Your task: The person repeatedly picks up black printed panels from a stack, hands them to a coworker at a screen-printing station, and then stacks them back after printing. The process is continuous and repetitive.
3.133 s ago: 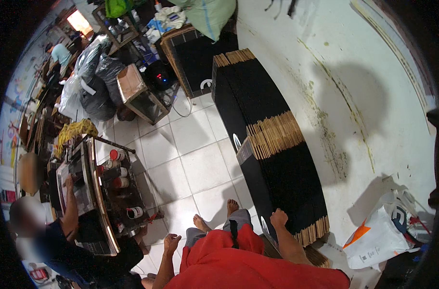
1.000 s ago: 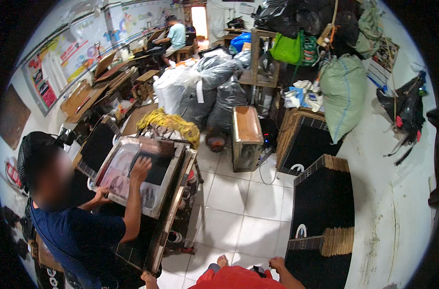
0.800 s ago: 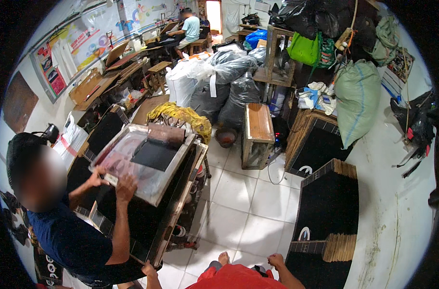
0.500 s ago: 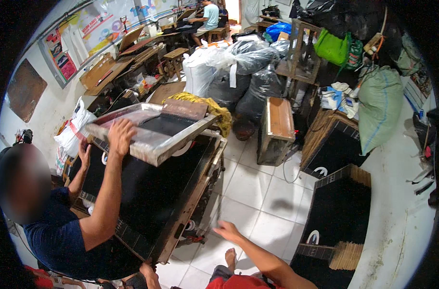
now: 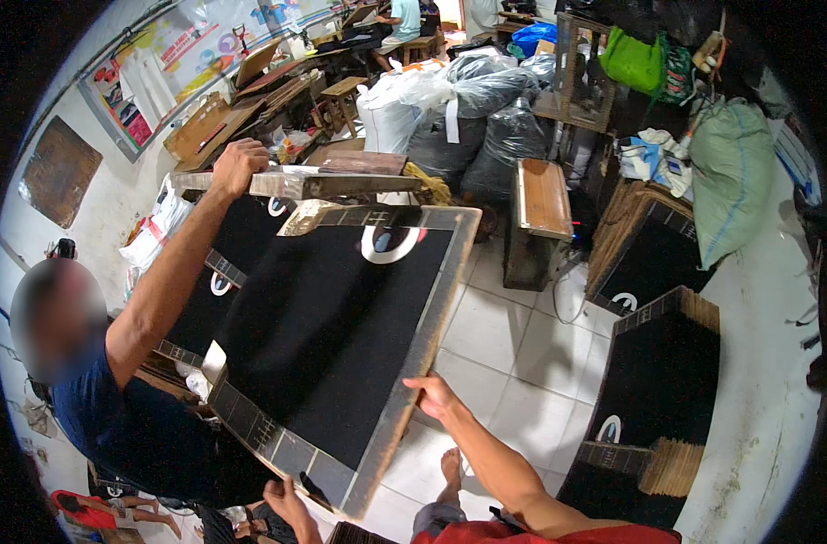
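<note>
Black-faced board (image 5: 341,317) held at its rim: the left hand (image 5: 291,506) has its fingers closed on the near edge, the right hand (image 5: 436,396) pinches the right-hand edge. A co-worker's hand (image 5: 241,165) holds the screen frame (image 5: 327,186) tilted up at the far end. A white ring print (image 5: 372,256) shows on the board, so printing appears done; the board is not yet among the stacked boards (image 5: 654,372) along the wall.

right grip (image 5: 433,397) partly hidden, co-worker's face (image 5: 58,319) blurred
</note>
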Demonstrator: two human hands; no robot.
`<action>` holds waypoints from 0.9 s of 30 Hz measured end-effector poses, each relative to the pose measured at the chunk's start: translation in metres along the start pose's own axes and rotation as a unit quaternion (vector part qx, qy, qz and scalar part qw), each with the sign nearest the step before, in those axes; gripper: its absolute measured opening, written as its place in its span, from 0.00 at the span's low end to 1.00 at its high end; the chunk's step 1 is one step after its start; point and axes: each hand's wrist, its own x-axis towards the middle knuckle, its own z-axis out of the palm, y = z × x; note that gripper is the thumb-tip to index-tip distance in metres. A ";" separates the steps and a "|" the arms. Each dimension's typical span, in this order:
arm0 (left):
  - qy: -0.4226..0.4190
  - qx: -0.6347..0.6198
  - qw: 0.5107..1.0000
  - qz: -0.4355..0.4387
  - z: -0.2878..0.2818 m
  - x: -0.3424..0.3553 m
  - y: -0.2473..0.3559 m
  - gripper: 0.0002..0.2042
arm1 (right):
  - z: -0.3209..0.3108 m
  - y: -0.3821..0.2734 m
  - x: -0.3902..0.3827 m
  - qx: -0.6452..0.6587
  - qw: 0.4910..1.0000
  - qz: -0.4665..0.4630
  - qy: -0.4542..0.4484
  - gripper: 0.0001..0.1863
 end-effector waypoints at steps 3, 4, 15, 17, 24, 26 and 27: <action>-0.018 -0.038 0.994 0.104 -0.008 -0.016 0.023 0.22 | -0.021 -0.031 -0.114 -0.010 0.999 -0.018 0.040 0.20; -0.040 -0.019 0.990 0.132 -0.006 -0.022 0.033 0.23 | -0.029 -0.040 -0.152 -0.007 0.999 -0.027 0.045 0.19; -0.356 -0.003 0.868 0.347 0.147 -0.153 0.204 0.20 | -0.081 -0.099 -0.466 0.024 0.963 -0.265 0.044 0.18; -0.406 -0.025 0.829 0.384 0.182 -0.173 0.248 0.23 | -0.092 -0.102 -0.494 0.048 0.953 -0.297 0.042 0.19; -0.335 -0.022 0.740 0.583 0.268 -0.261 0.423 0.33 | -0.157 -0.096 -0.543 0.119 0.916 -0.384 0.005 0.24; -0.394 0.020 0.738 0.548 0.273 -0.282 0.466 0.35 | -0.172 -0.080 -0.546 -0.110 0.826 -0.543 0.099 0.27; -0.439 -0.034 0.689 0.576 0.274 -0.291 0.480 0.28 | -0.182 -0.086 -0.550 -0.029 0.888 -0.459 -0.020 0.29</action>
